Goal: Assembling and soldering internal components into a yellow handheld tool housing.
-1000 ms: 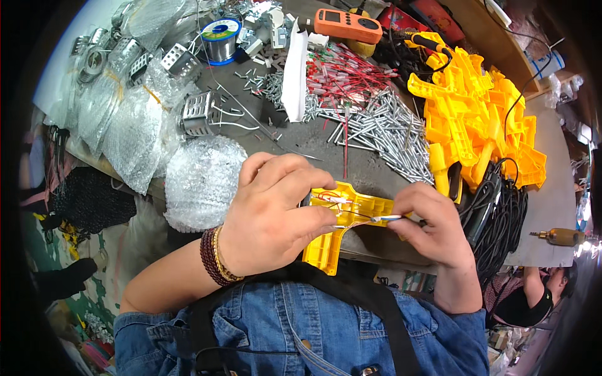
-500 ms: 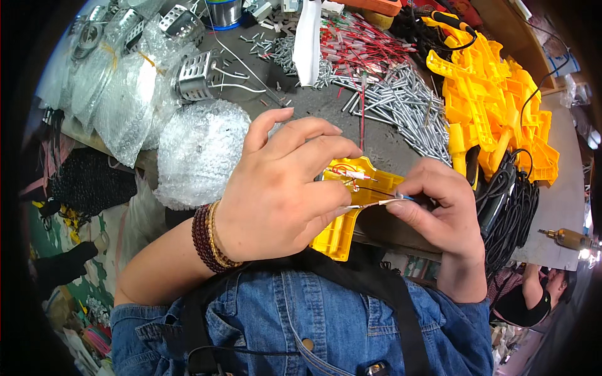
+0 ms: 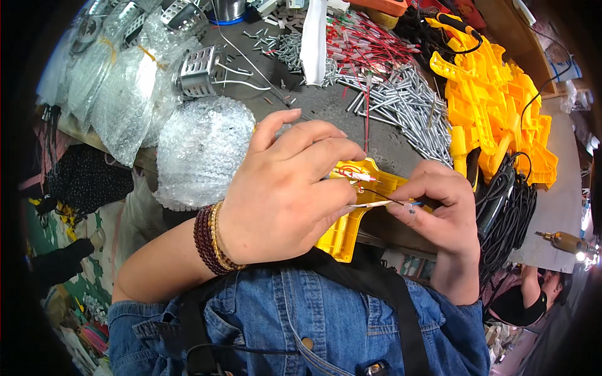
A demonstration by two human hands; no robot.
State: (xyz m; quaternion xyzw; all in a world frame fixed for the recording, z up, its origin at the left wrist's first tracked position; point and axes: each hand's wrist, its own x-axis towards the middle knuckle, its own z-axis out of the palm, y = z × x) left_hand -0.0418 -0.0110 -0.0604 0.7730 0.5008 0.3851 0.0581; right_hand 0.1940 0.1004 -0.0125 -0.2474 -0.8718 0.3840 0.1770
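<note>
A yellow plastic housing (image 3: 342, 241) lies in front of me at the table's near edge, partly covered by my left hand (image 3: 291, 188). Red wires and a small white part (image 3: 362, 177) show inside it. My left hand is bent over the housing, its thumb and forefinger closed on one end of a thin whitish strip (image 3: 371, 204), perhaps a wire or sleeve. The strip's other end runs to my right hand (image 3: 442, 203), which pinches it together with a thin dark wire (image 3: 381, 195). A bit of blue shows at the right fingertips. What lies under my left palm is hidden.
Bubble-wrapped items (image 3: 202, 150) and perforated metal cases (image 3: 199, 72) stand on the left. Metal pins (image 3: 407, 106) and red-wired parts (image 3: 370, 44) are heaped beyond my hands. Yellow housings (image 3: 501, 106), black cables (image 3: 511, 213) and a screwdriver-like tool (image 3: 561, 241) sit right.
The right thumb and fingers have shifted slightly along the strip, which now shows whiter and straighter. My left hand stays almost in place, and the whole view has moved a little.
</note>
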